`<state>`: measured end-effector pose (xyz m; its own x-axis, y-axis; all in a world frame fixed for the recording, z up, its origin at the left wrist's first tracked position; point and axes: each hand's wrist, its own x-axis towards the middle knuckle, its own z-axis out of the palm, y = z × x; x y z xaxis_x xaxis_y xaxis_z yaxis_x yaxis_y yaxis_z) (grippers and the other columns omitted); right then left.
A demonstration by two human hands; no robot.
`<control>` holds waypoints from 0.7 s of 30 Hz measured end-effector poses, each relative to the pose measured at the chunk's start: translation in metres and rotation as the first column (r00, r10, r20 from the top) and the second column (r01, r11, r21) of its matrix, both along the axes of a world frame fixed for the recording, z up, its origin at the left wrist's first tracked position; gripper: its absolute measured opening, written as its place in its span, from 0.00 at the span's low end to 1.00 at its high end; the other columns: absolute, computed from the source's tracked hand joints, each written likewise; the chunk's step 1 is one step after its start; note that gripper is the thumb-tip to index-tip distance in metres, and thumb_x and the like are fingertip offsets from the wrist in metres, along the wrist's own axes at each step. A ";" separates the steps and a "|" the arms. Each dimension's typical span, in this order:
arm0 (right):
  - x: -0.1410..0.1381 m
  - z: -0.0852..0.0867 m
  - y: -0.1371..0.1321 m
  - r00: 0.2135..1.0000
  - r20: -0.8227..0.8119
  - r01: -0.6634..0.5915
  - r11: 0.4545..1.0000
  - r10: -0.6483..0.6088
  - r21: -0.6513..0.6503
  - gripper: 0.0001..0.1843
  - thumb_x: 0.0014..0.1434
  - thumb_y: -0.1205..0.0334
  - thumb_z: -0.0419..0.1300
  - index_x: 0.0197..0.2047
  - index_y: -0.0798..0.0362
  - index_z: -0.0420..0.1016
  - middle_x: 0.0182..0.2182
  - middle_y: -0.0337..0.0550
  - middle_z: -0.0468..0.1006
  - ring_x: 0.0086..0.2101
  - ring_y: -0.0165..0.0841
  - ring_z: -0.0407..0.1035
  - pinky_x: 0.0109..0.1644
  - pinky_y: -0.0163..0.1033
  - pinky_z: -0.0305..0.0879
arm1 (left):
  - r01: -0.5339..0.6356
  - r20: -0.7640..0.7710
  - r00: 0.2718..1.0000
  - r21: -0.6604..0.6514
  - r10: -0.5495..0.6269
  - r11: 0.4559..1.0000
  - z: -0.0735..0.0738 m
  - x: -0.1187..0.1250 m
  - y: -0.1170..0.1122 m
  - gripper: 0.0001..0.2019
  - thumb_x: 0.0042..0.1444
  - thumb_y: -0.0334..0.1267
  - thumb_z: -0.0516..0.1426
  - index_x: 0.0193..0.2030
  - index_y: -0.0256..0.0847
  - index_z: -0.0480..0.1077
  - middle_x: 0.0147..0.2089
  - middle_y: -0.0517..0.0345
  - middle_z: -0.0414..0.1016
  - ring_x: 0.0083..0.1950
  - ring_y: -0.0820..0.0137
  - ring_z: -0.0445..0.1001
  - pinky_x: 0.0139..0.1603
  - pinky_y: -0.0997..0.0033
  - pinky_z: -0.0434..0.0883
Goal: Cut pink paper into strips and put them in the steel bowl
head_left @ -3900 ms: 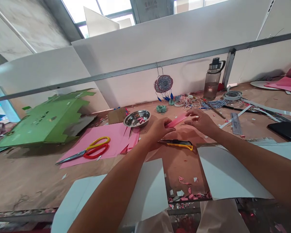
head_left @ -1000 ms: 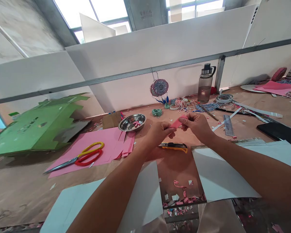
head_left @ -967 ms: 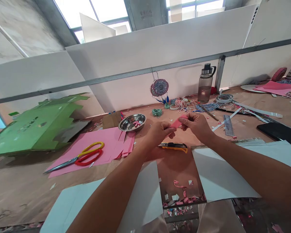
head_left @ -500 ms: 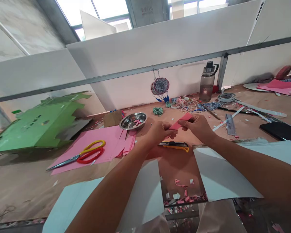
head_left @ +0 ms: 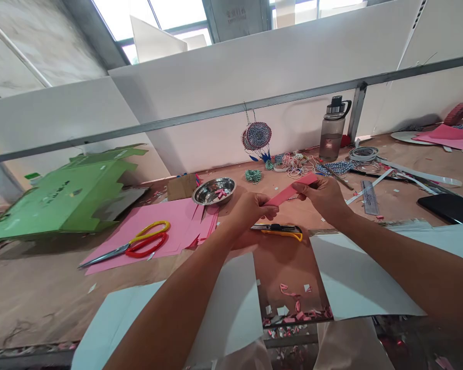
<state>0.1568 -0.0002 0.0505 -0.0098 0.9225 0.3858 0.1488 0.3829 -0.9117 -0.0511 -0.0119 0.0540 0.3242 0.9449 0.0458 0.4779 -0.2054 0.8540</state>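
A narrow pink paper strip [head_left: 284, 195] is stretched between my two hands above the table. My left hand [head_left: 253, 206] pinches its lower left end. Its upper right end is gripped between the thumb and fingers of my right hand [head_left: 321, 197]. Just below the hands lies a yellow and black utility knife [head_left: 280, 230]. Left of my left hand stands a shiny metal bowl [head_left: 213, 191] with small pink pieces in it. Pink paper sheets [head_left: 139, 222] lie farther left, and scissors [head_left: 129, 244] with one yellow and one red handle rest on them.
Green cardboard [head_left: 61, 198] stands at the left. Behind the hands are cord bundles [head_left: 253, 176], a water bottle [head_left: 332, 131] and a tape roll [head_left: 363, 153]. At right lie a clear ruler [head_left: 369, 198] and a black phone [head_left: 447, 206]. Paper scraps [head_left: 297, 316] litter the front edge.
My right hand has moved slightly right, away from my left hand, and more of the pink paper strip shows between them. The view has shifted a little.
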 end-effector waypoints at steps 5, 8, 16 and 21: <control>0.002 0.002 0.003 0.999 -0.039 -0.031 0.999 0.032 0.015 0.21 0.46 0.42 0.69 0.24 0.53 0.74 0.20 0.40 0.73 0.23 0.30 0.64 0.27 0.37 0.60 | -0.009 0.000 1.000 -0.016 0.009 1.000 -0.004 0.000 0.007 0.11 0.47 0.45 0.63 0.26 0.38 0.75 0.25 0.57 0.78 0.27 0.70 0.74 0.30 0.73 0.68; 0.001 0.000 0.004 0.993 -0.105 -0.064 0.998 0.062 -0.016 0.21 0.45 0.43 0.70 0.25 0.54 0.76 0.21 0.40 0.74 0.24 0.30 0.65 0.29 0.37 0.63 | 0.002 0.021 1.000 -0.009 -0.002 1.000 -0.002 0.000 0.006 0.12 0.48 0.45 0.63 0.25 0.38 0.75 0.24 0.56 0.78 0.26 0.70 0.74 0.30 0.72 0.69; -0.012 -0.019 -0.001 0.952 0.101 -0.272 0.951 0.289 -0.148 0.19 0.46 0.45 0.68 0.22 0.55 0.77 0.19 0.41 0.76 0.23 0.31 0.67 0.28 0.36 0.63 | 0.020 0.006 1.000 -0.046 -0.019 0.999 0.007 0.005 -0.007 0.13 0.47 0.48 0.64 0.27 0.38 0.76 0.27 0.56 0.79 0.30 0.69 0.76 0.35 0.71 0.72; -0.010 -0.016 -0.002 0.966 0.071 -0.238 0.963 0.248 -0.123 0.19 0.46 0.46 0.68 0.20 0.54 0.76 0.19 0.42 0.75 0.24 0.31 0.67 0.28 0.36 0.62 | 0.024 0.024 0.999 -0.061 -0.023 0.998 0.002 0.001 -0.004 0.13 0.47 0.48 0.64 0.24 0.39 0.75 0.25 0.56 0.78 0.28 0.70 0.75 0.31 0.72 0.70</control>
